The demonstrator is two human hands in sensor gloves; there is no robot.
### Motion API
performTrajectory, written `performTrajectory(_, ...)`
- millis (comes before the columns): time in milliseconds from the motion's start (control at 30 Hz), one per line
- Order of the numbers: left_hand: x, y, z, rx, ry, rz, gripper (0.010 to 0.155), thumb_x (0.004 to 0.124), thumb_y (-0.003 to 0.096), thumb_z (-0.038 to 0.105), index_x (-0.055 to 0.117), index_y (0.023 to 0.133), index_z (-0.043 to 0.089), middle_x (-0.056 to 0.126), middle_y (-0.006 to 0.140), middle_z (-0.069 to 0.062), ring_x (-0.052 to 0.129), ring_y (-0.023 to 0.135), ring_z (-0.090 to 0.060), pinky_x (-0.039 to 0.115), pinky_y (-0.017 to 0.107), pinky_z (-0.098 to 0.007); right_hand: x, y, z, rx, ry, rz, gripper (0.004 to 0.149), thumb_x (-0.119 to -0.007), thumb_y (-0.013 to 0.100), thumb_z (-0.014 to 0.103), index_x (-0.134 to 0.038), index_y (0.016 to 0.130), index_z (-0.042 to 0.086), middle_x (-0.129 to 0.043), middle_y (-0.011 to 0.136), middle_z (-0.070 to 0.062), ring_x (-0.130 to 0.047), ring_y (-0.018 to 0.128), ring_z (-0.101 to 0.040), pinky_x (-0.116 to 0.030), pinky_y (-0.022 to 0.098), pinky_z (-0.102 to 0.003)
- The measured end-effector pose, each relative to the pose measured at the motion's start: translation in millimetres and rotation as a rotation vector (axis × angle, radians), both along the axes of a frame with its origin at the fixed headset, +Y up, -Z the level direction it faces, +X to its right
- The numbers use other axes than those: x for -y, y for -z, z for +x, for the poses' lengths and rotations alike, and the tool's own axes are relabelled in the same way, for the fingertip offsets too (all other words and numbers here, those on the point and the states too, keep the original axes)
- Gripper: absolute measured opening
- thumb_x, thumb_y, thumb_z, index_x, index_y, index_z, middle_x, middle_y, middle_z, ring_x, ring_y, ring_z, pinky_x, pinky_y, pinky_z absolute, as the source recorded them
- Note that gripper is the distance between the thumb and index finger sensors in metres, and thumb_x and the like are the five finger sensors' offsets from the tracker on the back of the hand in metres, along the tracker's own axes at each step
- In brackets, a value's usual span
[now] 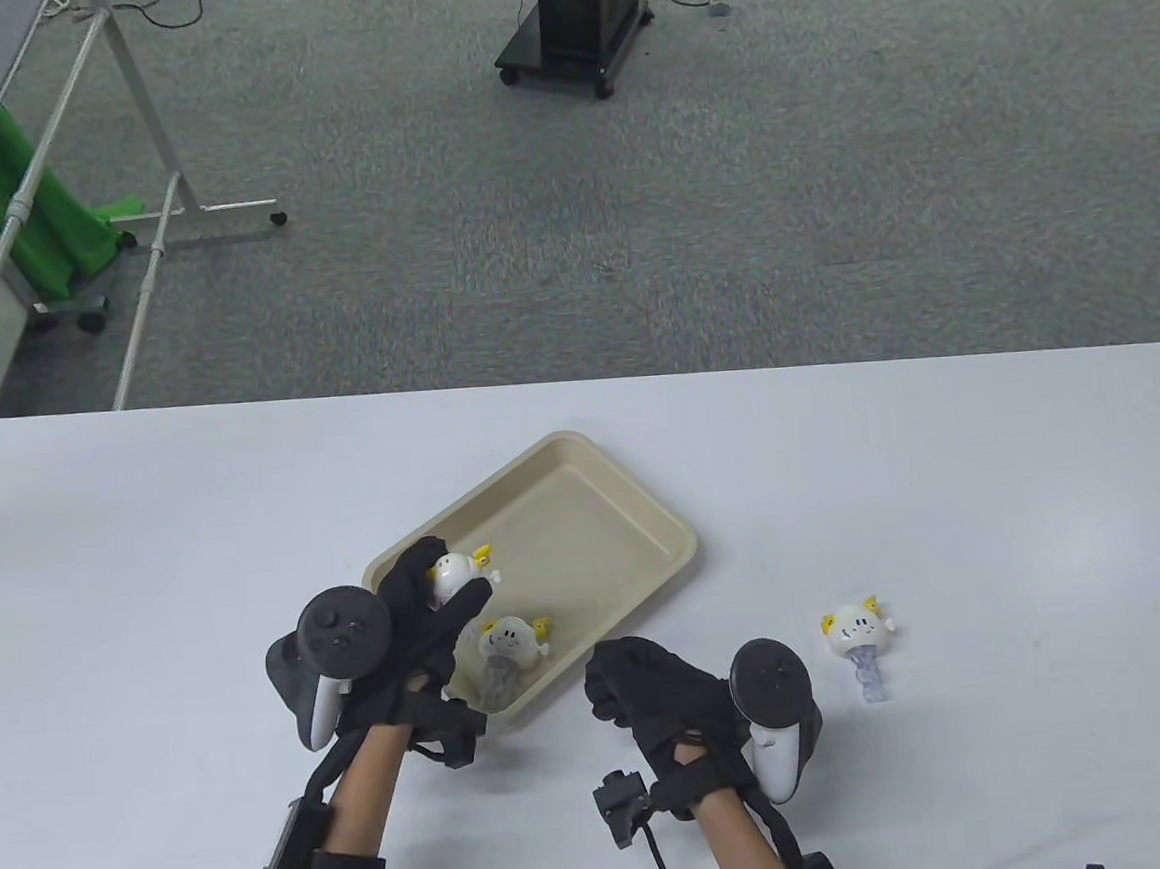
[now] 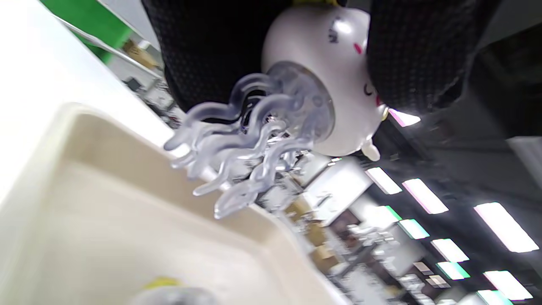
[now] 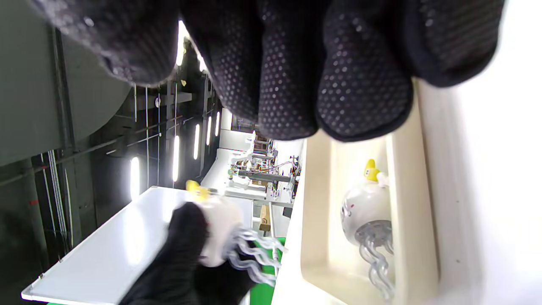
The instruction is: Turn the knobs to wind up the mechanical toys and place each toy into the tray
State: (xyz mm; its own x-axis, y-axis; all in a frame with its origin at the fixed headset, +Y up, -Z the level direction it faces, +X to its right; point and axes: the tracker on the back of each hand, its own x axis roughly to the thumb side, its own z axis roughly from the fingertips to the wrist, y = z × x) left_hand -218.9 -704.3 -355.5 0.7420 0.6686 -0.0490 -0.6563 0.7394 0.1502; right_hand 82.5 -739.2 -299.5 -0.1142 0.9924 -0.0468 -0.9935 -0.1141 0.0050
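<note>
My left hand (image 1: 431, 607) grips a white jellyfish toy (image 1: 456, 575) with yellow ears above the near left part of the beige tray (image 1: 645, 495). Up close in the left wrist view, that held toy (image 2: 334, 80) shows clear wavy tentacles hanging toward the tray (image 2: 106, 220). A second jellyfish toy (image 1: 511, 645) lies inside the tray (image 3: 319, 203) at its near end, also seen as the lying toy (image 3: 366, 212) in the right wrist view. A third jellyfish toy (image 1: 857, 638) lies on the table to the right. My right hand (image 1: 640, 686) rests on the table by the tray's near corner, fingers curled, holding nothing.
The white table (image 1: 148, 549) ends at its far edge, with grey carpet beyond. On the floor stand a black wheeled stand (image 1: 573, 24) and a white frame with green cloth (image 1: 52, 225).
</note>
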Motion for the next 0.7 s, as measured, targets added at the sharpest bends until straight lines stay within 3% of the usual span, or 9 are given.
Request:
performTrajectory(167,17.9,24.0,5.2,-0.051,0.156,-0.135,0.077,0.086,0.0424,0.056,0.072,0.107,0.017,0.086,0.096,-0.006,0.100,0.076,-0.030,0.097,0.055,-0.032,0.0,0.3,1.6,0.002,0.001,0.003,0.054,-0.076,0.042,0.049,-0.085,0.073,0.006,-0.096,0.063,-0.016,-0.097,0.045,-0.036,-0.081,0.038,-0.051)
performTrajectory(300,25.8,36.1,17.9,-0.043,0.195,-0.197,0.077,0.085,0.0430,0.056,0.072,0.107,0.016,0.087,0.095,-0.008,0.102,0.074,-0.030,0.097,0.053,-0.032,0.1,0.7,1.8,-0.001,0.001,0.002,0.054,-0.076,0.043,0.049,-0.085,0.073,0.006,-0.096,0.063,-0.016,-0.097,0.046,-0.036,-0.080,0.038,-0.051)
performTrajectory(500,34.9,51.7,33.7,-0.099,0.389,-0.322,0.078,0.083,0.0439,0.057,0.072,0.108,0.015,0.089,0.093,-0.009,0.104,0.070,-0.030,0.099,0.050,-0.030,0.2,0.3,1.4,-0.004,-0.001,0.005,0.053,-0.075,0.043,0.048,-0.085,0.073,0.006,-0.096,0.063,-0.016,-0.097,0.045,-0.036,-0.080,0.038,-0.051)
performTrajectory(700,46.0,63.6,40.8,-0.088,0.433,-0.480,0.079,0.080,0.0474,0.057,0.067,0.112,0.014,0.090,0.093,-0.013,0.105,0.068,-0.032,0.100,0.048,-0.029,0.4,1.2,1.7,-0.007,0.001,0.009,0.053,-0.075,0.043,0.048,-0.085,0.073,0.006,-0.096,0.063,-0.016,-0.097,0.045,-0.036,-0.080,0.038,-0.051)
